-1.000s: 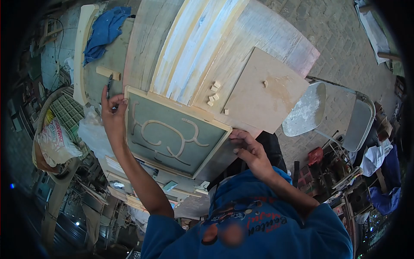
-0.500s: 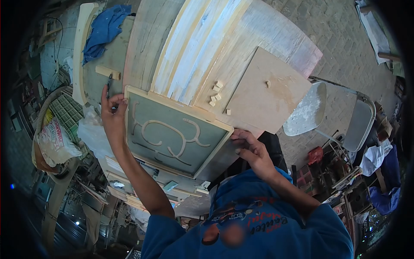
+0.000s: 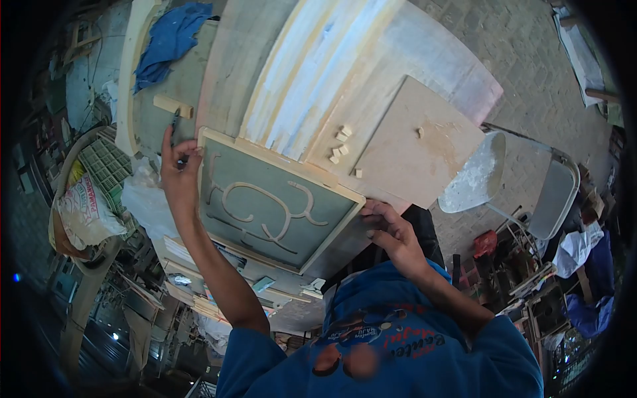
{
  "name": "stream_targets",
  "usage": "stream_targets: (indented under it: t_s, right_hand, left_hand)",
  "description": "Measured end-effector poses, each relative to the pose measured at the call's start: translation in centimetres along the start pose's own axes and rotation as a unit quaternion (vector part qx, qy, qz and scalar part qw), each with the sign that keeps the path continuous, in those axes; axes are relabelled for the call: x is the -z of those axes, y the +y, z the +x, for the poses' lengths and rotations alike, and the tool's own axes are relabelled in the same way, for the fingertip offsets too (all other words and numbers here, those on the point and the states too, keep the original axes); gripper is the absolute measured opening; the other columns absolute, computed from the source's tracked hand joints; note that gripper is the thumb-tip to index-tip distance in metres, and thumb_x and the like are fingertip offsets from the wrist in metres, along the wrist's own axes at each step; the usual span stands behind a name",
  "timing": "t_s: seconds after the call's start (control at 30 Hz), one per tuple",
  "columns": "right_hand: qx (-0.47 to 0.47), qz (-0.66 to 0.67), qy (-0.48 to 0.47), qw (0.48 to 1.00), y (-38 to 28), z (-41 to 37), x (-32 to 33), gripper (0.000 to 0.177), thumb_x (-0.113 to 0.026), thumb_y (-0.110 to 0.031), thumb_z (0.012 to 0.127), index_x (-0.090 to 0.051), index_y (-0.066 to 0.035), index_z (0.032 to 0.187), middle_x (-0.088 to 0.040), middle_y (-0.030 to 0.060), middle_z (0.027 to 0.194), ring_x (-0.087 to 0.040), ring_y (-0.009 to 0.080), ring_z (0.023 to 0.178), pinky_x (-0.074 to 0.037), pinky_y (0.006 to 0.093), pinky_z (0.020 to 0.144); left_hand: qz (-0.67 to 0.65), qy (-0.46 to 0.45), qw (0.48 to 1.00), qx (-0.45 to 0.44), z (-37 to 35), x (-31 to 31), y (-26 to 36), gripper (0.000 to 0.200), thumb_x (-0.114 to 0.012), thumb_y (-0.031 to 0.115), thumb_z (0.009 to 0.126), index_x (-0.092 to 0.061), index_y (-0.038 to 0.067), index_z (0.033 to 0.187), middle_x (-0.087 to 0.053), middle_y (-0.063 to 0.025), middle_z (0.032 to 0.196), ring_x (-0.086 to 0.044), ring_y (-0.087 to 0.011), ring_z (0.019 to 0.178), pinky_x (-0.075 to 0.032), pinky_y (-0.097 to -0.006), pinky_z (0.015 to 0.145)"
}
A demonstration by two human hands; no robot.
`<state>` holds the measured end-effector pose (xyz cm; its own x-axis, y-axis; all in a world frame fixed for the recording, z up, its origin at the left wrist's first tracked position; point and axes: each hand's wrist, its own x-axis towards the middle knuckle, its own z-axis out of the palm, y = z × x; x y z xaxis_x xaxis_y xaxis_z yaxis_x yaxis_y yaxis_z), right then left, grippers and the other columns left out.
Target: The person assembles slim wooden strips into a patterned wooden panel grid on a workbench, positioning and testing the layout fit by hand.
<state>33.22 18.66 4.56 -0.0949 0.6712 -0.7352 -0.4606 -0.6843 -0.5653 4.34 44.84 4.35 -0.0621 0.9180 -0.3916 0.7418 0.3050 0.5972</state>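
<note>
A shallow framed panel [image 3: 325, 229] with a light wooden border and a grey-green face lies on the bench. Curved pale wooden strips [image 3: 286, 212] form a scroll pattern on that face. My left hand [image 3: 180, 179] is at the panel's upper left corner, fingertips against the border, with a dark pen [image 3: 176, 119] held between the fingers and pointing away from me. At the right corner, my right hand [image 3: 398, 242] touches the border with its fingertips; its thumb is apart from the fingers and nothing shows in its grasp.
Beyond the panel lie small wooden blocks [image 3: 342, 134], a brown board [image 3: 411, 142] and a long pale striped panel [image 3: 318, 60]. A short wood piece [image 3: 174, 106] and a blue cloth [image 3: 174, 36] sit at upper left. A whitened folding chair [image 3: 478, 176] stands to the right.
The view has shifted slightly, so the bench things appear a little lower and to the right. Both hands stay at the panel's corners; the pen in my left hand appears tilted somewhat differently.
</note>
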Motion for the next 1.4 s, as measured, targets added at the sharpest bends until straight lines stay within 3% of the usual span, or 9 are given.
stream_targets:
  t_s: [0.37,0.5,0.77,0.9,1.1,1.17,1.3,1.37,1.4]
  right_hand:
    - [-0.056,0.02,0.016,0.998,-0.3,0.0,-0.2,0.052,-0.055,0.004,0.085,-0.047,-0.001,0.136,-0.055,0.0076,0.124,-0.051,0.0175,0.116,-0.04,0.0309,0.101]
    - [-0.056,0.001,0.017,0.998,-0.3,0.1,-0.2,0.056,-0.055,0.0,0.083,-0.048,-0.003,0.138,-0.057,0.0037,0.123,-0.052,0.0142,0.111,-0.042,0.0272,0.094]
    - [-0.092,0.012,0.025,0.995,-1.5,0.4,-0.5,0.058,-0.054,0.001,0.08,-0.047,0.0,0.138,-0.057,0.0065,0.123,-0.053,0.0171,0.113,-0.04,0.0311,0.101]
    - [-0.087,0.02,-0.003,0.996,-1.1,0.4,-0.1,0.052,-0.053,0.004,0.085,-0.048,-0.002,0.136,-0.054,0.0058,0.127,-0.051,0.0162,0.116,-0.041,0.0294,0.099]
    - [-0.111,0.029,0.031,0.993,-2.1,0.7,-0.4,0.044,-0.054,0.003,0.084,-0.052,0.001,0.128,-0.058,0.0087,0.122,-0.052,0.0157,0.115,-0.041,0.0322,0.101]
    - [-0.12,-0.005,0.049,0.991,-2.3,0.5,0.1,0.035,-0.054,0.003,0.085,-0.056,0.001,0.119,-0.063,0.008,0.11,-0.059,0.0161,0.103,-0.045,0.0307,0.095]
    - [-0.168,-0.098,-0.006,0.981,-5.3,0.1,0.2,0.028,-0.053,0.005,0.085,-0.058,0.001,0.112,-0.065,0.0063,0.098,-0.063,0.0142,0.086,-0.05,0.0275,0.083]
    - [-0.029,-0.161,-0.102,0.981,-7.9,2.6,-1.8,0.029,-0.051,0.009,0.084,-0.057,0.001,0.111,-0.067,0.0076,0.095,-0.062,0.012,0.076,-0.051,0.0264,0.071]
    - [-0.002,-0.184,-0.134,0.974,-10.0,4.2,-3.1,0.034,-0.05,0.01,0.083,-0.054,0.001,0.115,-0.067,0.0109,0.103,-0.062,0.0124,0.076,-0.051,0.0277,0.07]
  left_hand:
    - [-0.035,0.024,0.998,-0.049,0.3,0.4,-1.4,0.074,-0.066,0.0,0.082,-0.037,0.003,0.149,-0.068,-0.0014,0.094,-0.06,-0.0111,0.088,-0.044,-0.0262,0.087]
    - [-0.046,0.018,0.999,-0.019,0.2,0.4,-0.9,0.076,-0.068,0.003,0.08,-0.037,0.004,0.149,-0.068,0.0004,0.093,-0.059,-0.0103,0.088,-0.041,-0.0278,0.086]
    - [-0.083,0.013,0.996,0.004,0.0,0.3,-0.7,0.074,-0.066,0.003,0.079,-0.038,0.001,0.148,-0.067,-0.0022,0.093,-0.057,-0.0116,0.086,-0.041,-0.0287,0.09]
    - [-0.088,0.03,0.996,0.0,0.2,-0.1,-0.5,0.073,-0.064,0.002,0.079,-0.039,0.0,0.147,-0.066,-0.0039,0.091,-0.057,-0.012,0.085,-0.044,-0.0281,0.087]
    - [-0.049,0.044,0.997,-0.034,0.3,-0.7,-0.7,0.071,-0.064,0.0,0.077,-0.042,0.001,0.145,-0.063,-0.0044,0.088,-0.058,-0.011,0.085,-0.049,-0.0266,0.079]
    - [0.018,0.075,0.994,-0.078,0.2,-1.0,-1.1,0.073,-0.068,0.002,0.073,-0.046,0.004,0.143,-0.065,-0.0043,0.086,-0.062,-0.0177,0.077,-0.045,-0.0367,0.09]
    - [0.045,0.095,0.991,-0.082,-0.1,-1.1,-0.8,0.073,-0.07,0.004,0.072,-0.048,0.005,0.142,-0.064,-0.0019,0.083,-0.06,-0.0188,0.08,-0.039,-0.0377,0.095]
    - [0.056,0.095,0.99,-0.086,-0.2,-1.0,-0.6,0.07,-0.069,0.004,0.075,-0.048,0.004,0.141,-0.066,-0.0021,0.085,-0.059,-0.0189,0.087,-0.039,-0.0372,0.095]
    - [0.053,0.098,0.99,-0.084,-0.3,-1.0,-0.7,0.07,-0.069,0.004,0.075,-0.048,0.004,0.141,-0.066,-0.0021,0.085,-0.059,-0.0189,0.087,-0.039,-0.0372,0.095]
